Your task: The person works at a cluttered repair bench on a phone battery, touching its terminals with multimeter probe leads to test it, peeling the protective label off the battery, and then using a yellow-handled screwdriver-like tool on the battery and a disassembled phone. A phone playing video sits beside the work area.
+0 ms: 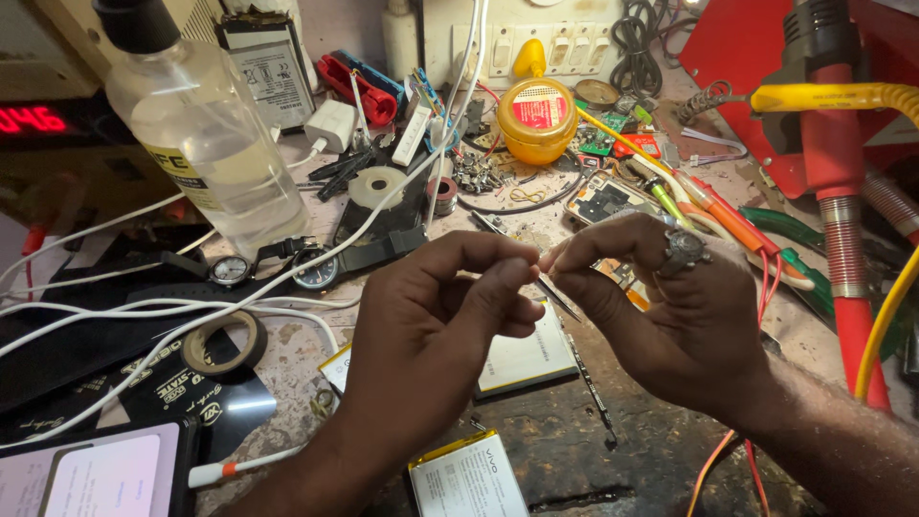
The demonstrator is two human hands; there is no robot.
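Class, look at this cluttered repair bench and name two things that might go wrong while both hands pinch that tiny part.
1. The left hand and right hand pinch something too small to make out above the littered worktop; if dropped, it may vanish among the scraps.
2. The tall clear plastic bottle of liquid stands among loose white cables; a snagged cable might tip it.

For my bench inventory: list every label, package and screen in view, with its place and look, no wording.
Display: far left, dark panel, red lit digits.
Bottle: upper left, clear, pale label with yellow band.
Battery: top, propped upright, grey label.
Jar: top centre, round, yellow, red label.
Phone: bottom left, lit pale screen.
Flat pack: bottom centre, white face, yellow edge.
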